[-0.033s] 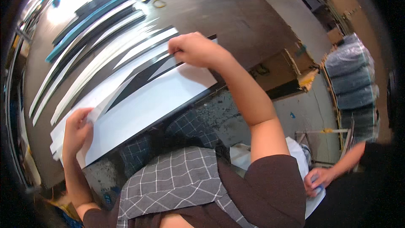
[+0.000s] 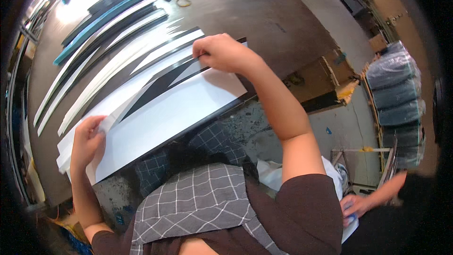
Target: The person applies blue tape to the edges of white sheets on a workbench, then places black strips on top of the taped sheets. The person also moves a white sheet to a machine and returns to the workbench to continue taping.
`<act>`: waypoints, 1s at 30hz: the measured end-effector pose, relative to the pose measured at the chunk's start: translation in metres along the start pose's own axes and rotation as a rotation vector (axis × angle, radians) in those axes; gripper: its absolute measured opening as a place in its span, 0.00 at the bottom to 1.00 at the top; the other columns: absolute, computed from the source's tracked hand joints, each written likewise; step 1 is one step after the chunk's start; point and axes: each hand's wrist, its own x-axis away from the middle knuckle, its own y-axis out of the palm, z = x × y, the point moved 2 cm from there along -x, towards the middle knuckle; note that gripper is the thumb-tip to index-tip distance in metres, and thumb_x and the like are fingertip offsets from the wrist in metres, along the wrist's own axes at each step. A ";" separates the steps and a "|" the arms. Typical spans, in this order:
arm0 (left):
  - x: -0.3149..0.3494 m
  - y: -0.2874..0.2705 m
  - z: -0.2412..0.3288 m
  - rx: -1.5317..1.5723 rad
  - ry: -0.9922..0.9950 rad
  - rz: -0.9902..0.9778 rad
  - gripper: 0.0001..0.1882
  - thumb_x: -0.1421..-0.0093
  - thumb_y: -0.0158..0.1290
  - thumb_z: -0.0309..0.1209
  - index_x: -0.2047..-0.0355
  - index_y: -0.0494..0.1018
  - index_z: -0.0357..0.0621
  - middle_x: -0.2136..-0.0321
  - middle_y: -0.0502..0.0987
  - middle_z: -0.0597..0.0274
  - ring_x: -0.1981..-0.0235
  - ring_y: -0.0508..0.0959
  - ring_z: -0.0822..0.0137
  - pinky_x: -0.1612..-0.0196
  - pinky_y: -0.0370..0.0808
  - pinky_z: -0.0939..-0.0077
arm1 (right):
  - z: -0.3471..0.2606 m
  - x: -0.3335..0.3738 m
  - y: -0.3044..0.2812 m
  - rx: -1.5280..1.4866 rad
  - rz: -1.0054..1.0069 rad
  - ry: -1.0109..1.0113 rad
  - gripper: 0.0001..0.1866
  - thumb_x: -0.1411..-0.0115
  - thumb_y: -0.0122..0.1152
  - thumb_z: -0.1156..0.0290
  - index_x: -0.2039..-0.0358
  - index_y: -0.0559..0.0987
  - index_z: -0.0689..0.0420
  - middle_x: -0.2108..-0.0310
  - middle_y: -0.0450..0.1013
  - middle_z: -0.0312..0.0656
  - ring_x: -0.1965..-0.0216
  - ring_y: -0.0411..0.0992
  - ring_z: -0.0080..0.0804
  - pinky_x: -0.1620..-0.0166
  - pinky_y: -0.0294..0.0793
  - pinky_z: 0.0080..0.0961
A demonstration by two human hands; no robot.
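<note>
Between my two hands runs a long, thin, bendy strip, pale at its left end and darker toward its right. Its left end is pinched by my left hand, thumb against fingers. My right hand is closed on the strip's far right part; the fingertips are partly hidden. Underneath lies a wide white sheet or panel along the near table edge, with a dark band beside it. The strip's exact material cannot be made out.
Several curved white and black strips and a blue one lie on the dark table. A yellow ring sits behind them. Plastic-wrapped bundles stand at right. Below them, a co-worker's hand holds something bluish.
The whole view has shifted slightly. My hands keep their hold on the strip. At the lower right, the co-worker's hand has moved a little down and left.
</note>
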 end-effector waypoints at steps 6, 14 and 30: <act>-0.001 -0.001 0.023 -0.248 0.055 0.001 0.24 0.54 0.51 0.16 0.53 0.75 0.34 0.59 0.72 0.54 0.53 0.73 0.58 0.48 0.69 0.71 | 0.003 -0.009 0.005 0.103 0.097 -0.041 0.15 0.46 0.62 0.72 0.56 0.81 0.57 0.54 0.75 0.47 0.49 0.71 0.45 0.45 0.71 0.38; -0.004 -0.003 0.038 -0.403 0.145 0.004 0.25 0.57 0.56 0.23 0.54 0.73 0.38 0.62 0.72 0.53 0.58 0.74 0.56 0.51 0.72 0.66 | 0.016 -0.009 -0.014 0.222 -0.166 0.113 0.27 0.55 0.65 0.75 0.50 0.77 0.53 0.50 0.71 0.46 0.45 0.67 0.47 0.42 0.68 0.36; -0.008 0.001 0.041 -0.193 -0.027 -0.026 0.15 0.57 0.54 0.19 0.65 0.69 0.36 0.70 0.70 0.54 0.65 0.73 0.57 0.57 0.71 0.70 | 0.007 0.008 -0.016 0.181 -0.037 0.065 0.17 0.53 0.64 0.75 0.60 0.75 0.57 0.63 0.76 0.46 0.52 0.71 0.46 0.41 0.63 0.32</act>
